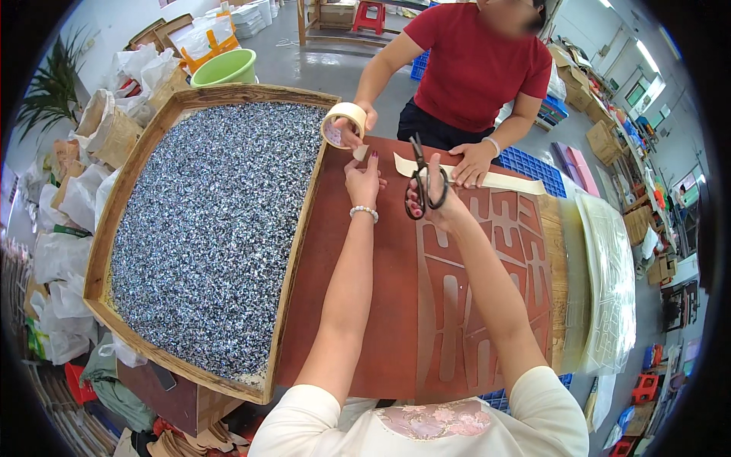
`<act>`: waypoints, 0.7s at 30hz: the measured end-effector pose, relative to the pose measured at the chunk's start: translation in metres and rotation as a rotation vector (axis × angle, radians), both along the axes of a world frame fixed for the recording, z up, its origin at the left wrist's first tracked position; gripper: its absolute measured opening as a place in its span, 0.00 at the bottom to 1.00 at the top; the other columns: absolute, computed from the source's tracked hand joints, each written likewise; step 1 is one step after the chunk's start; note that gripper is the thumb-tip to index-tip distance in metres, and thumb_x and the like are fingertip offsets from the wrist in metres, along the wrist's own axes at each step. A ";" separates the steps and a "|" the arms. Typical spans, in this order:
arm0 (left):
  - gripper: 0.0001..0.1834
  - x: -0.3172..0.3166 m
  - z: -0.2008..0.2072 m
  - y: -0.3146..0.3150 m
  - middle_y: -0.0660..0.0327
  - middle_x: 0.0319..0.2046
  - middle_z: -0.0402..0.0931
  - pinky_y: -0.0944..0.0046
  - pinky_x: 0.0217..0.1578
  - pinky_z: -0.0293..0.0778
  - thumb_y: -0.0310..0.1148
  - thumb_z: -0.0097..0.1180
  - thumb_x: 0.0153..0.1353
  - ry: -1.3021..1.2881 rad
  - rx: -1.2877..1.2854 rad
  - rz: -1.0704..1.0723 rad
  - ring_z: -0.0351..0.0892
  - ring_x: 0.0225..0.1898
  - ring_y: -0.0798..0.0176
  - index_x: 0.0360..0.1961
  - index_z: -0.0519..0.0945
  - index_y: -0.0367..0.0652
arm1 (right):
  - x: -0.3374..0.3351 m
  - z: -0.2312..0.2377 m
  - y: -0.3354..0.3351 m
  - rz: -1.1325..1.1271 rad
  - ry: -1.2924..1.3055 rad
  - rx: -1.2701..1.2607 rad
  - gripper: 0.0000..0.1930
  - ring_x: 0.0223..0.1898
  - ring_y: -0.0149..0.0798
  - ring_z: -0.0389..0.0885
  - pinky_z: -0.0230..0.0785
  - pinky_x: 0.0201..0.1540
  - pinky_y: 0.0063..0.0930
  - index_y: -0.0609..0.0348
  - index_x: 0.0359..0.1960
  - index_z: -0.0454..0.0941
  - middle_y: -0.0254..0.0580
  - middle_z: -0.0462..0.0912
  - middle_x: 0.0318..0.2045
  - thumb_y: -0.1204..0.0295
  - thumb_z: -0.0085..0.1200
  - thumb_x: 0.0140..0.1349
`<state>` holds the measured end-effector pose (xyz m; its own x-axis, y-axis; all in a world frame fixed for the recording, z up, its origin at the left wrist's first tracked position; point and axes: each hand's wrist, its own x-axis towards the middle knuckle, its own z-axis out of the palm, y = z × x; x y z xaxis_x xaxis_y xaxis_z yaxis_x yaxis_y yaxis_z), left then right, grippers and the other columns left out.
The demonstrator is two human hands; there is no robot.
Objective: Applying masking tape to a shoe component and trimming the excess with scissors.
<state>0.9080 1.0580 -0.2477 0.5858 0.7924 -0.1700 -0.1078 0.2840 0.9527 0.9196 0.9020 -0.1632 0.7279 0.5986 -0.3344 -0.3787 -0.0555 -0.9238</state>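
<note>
My right hand point(438, 199) is closed around black-handled scissors point(420, 169), blades pointing up and away from me. My left hand point(364, 185) pinches at the short loose end of masking tape point(361, 152); its exact grip is partly hidden. The cream tape roll point(347, 113) is held by a co-worker's hand point(368, 116). Across the far edge of the red-brown board point(358, 305) runs a strip of masking tape point(506, 182), with the co-worker's other hand point(475, 161) flat on it. A thin cut-out stencil sheet point(451, 286) lies beneath my right forearm.
On the left stands a wooden-framed tray point(293, 282) full of shiny dark flakes. Clear plastic sheets point(609, 274) are stacked at the right. Beyond the tray sits a green tub point(223, 68). A co-worker in a red shirt point(480, 68) stands across the table.
</note>
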 end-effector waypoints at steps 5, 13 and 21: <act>0.30 0.009 0.017 -0.018 0.53 0.26 0.81 0.66 0.17 0.77 0.51 0.60 0.65 0.154 0.177 -0.077 0.84 0.20 0.61 0.48 0.76 0.30 | -0.037 0.024 -0.084 0.019 -0.011 0.025 0.41 0.18 0.29 0.63 0.57 0.18 0.23 0.51 0.28 0.62 0.30 0.63 0.19 0.21 0.22 0.58; 0.27 0.060 0.019 -0.029 0.43 0.37 0.84 0.44 0.44 0.79 0.56 0.57 0.62 0.541 0.875 -0.159 0.84 0.42 0.39 0.36 0.83 0.38 | -0.133 0.010 -0.256 -0.143 -0.101 -0.162 0.35 0.18 0.29 0.66 0.63 0.18 0.24 0.54 0.34 0.67 0.31 0.66 0.20 0.31 0.30 0.68; 0.21 0.079 -0.006 -0.030 0.52 0.17 0.81 0.59 0.23 0.80 0.42 0.56 0.68 0.380 0.594 -0.303 0.84 0.18 0.59 0.28 0.85 0.32 | -0.178 0.022 -0.371 -0.493 -0.149 -0.340 0.29 0.19 0.26 0.71 0.67 0.19 0.23 0.57 0.35 0.72 0.32 0.72 0.22 0.41 0.39 0.72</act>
